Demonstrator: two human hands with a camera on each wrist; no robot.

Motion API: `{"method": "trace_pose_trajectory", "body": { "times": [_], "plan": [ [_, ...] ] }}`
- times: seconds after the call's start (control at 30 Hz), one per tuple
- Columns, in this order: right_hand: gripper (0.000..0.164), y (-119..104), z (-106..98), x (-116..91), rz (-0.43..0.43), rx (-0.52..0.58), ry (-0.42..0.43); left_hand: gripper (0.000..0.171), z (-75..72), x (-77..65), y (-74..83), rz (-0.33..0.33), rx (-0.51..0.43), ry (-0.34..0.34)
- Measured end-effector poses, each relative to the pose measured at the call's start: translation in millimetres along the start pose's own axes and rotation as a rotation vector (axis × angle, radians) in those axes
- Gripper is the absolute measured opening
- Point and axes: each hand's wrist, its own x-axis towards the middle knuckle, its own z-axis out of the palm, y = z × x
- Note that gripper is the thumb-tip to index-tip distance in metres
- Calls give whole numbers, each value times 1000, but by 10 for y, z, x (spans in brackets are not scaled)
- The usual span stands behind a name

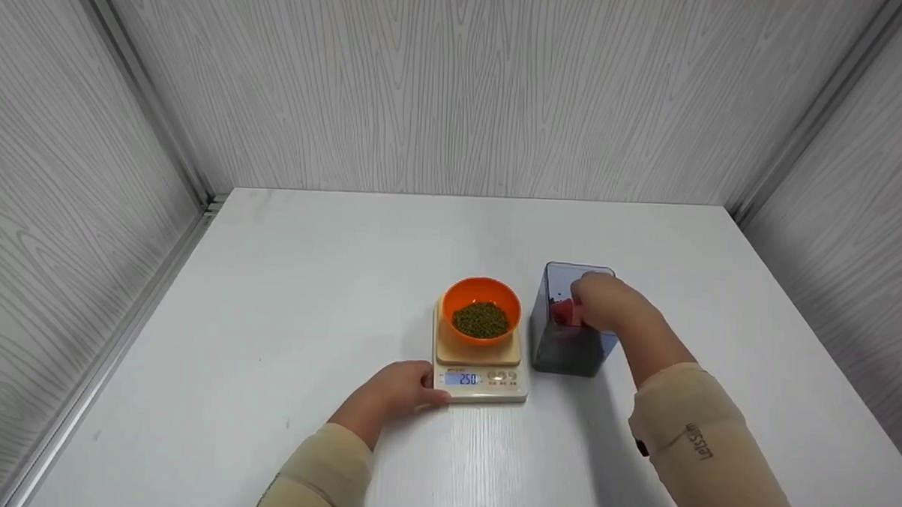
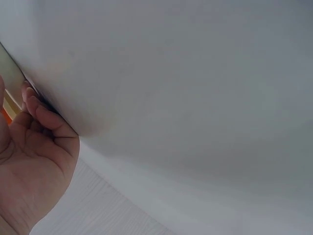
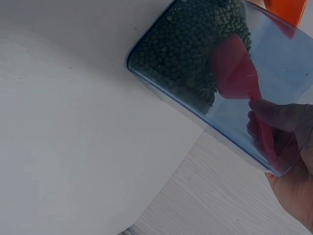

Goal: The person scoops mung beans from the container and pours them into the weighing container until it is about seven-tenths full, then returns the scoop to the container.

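My right hand [image 1: 607,298] reaches into a tall, clear bluish container [image 1: 543,356] and grips the handle of a red scoop [image 3: 237,71]. Seen through the wall in the right wrist view, the scoop's head lies against green mung beans [image 3: 178,56] at the container's bottom. My left hand [image 1: 401,387] holds the front left corner of a kitchen scale [image 1: 483,394], thumb along its front edge and fingers curled at its left side. An orange bowl [image 1: 482,287] stands on the scale with green mung beans [image 1: 481,320] in it. The lit display [image 1: 462,378] appears to read 250.
The container stands upright just right of the scale on a white table [image 1: 307,278]. Grey wood-grain panels [image 1: 457,88] rise behind the table and along both sides.
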Motion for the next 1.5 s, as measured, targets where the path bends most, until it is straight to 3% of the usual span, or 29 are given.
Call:
{"method": "trace_pose_trajectory", "body": {
  "times": [0.23, 0.6, 0.93, 1.5],
  "plan": [
    [9, 13, 40, 38, 14, 98, -25, 29, -1, 2, -15, 14, -1, 2],
    [7, 14, 55, 58, -33, 26, -11, 30, 2, 10, -7, 17, 11, -8],
    [8, 60, 72, 36, -25, 118, -1, 30, 8, 7, 9, 6, 13, -14],
    [8, 210, -114, -137, -118, 179, 100, 30, -6, 11, -23, 9, -11, -9]
  ]
}}
